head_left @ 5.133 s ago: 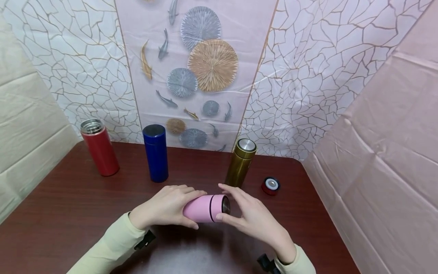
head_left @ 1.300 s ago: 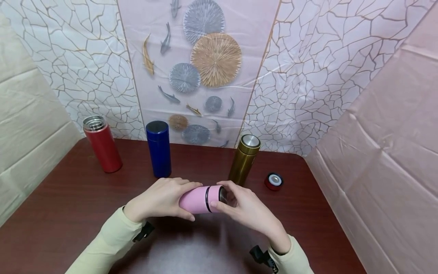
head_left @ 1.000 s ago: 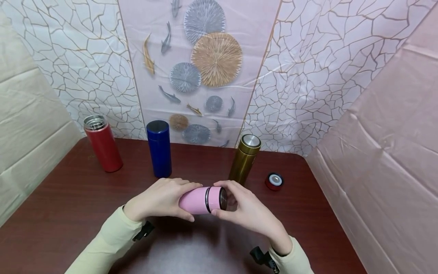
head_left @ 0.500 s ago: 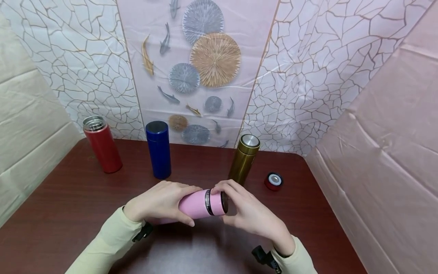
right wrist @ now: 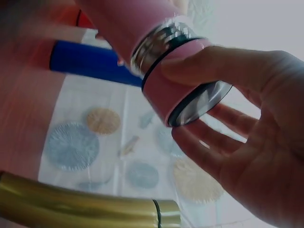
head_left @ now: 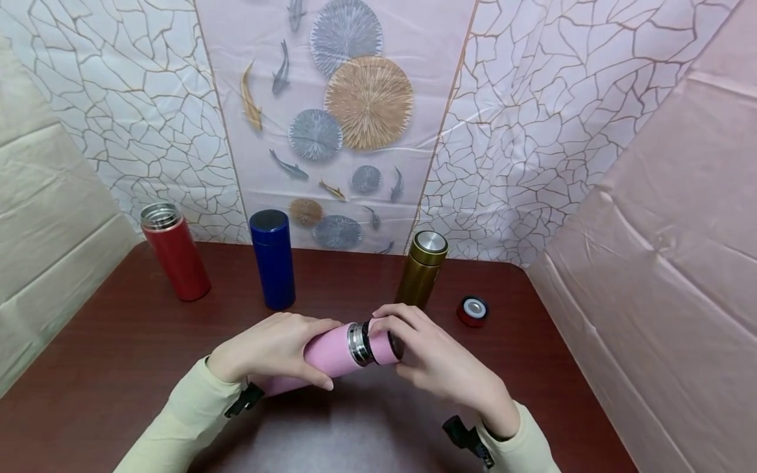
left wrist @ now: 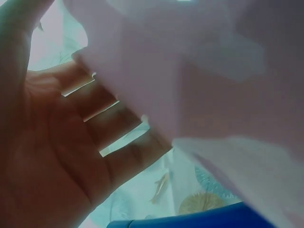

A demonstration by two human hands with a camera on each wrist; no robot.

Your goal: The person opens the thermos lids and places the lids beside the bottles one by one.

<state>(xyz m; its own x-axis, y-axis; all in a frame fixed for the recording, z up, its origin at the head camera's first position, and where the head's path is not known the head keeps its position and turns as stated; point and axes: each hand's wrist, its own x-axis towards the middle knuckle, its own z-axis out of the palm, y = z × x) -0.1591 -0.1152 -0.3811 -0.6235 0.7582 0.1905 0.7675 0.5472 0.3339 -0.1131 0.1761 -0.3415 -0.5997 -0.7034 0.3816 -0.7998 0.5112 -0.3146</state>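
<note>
A pink thermos bottle lies tilted above the front of the table, mouth end to the right. My left hand grips its body, thumb on the near side. My right hand pinches the pink lid between thumb and fingers. Between lid and body shows the shiny steel neck, and the lid sits drawn out along it, slightly askew. In the right wrist view the thumb presses the lid with the other fingers at its far rim. The left wrist view has the bottle large and blurred beside my fingers.
On the dark red table stand a red bottle without lid, a blue bottle and a gold bottle close behind my right hand. A red-and-black lid lies upturned at right. Patterned cloth hangs behind.
The pink lid has come away from the body to the right, uncovering the steel neck. My right hand has shifted its fingers on the lid, and the bottle has tilted, mouth end higher.
</note>
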